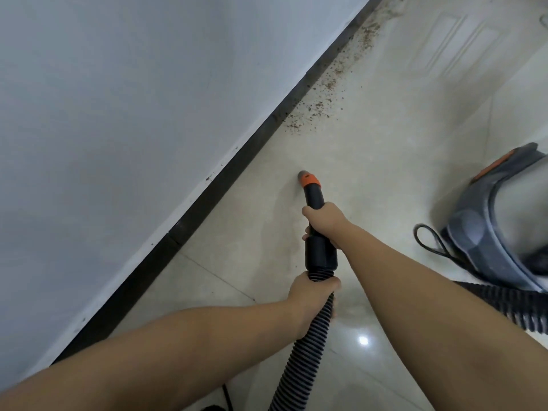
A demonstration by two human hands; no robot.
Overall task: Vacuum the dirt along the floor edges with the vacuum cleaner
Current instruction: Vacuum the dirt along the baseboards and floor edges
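Observation:
A black vacuum nozzle (312,191) with an orange collar points down at the pale tiled floor, its grey tip a short way from the dark baseboard (225,179). My right hand (324,222) grips the nozzle tube just behind the collar. Lower down, my left hand (312,295) grips the ribbed black hose (302,360) where it joins the tube. Brown dirt crumbs (326,87) lie scattered along the baseboard ahead of the tip, thicker toward the far end. The grey and orange vacuum cleaner body (504,221) stands on the floor at the right.
A white wall (118,99) fills the left side above the baseboard. A black power cord loop (430,238) lies beside the vacuum body. The hose runs from the body under my right arm. A door's reflection shows in the glossy tiles at top right.

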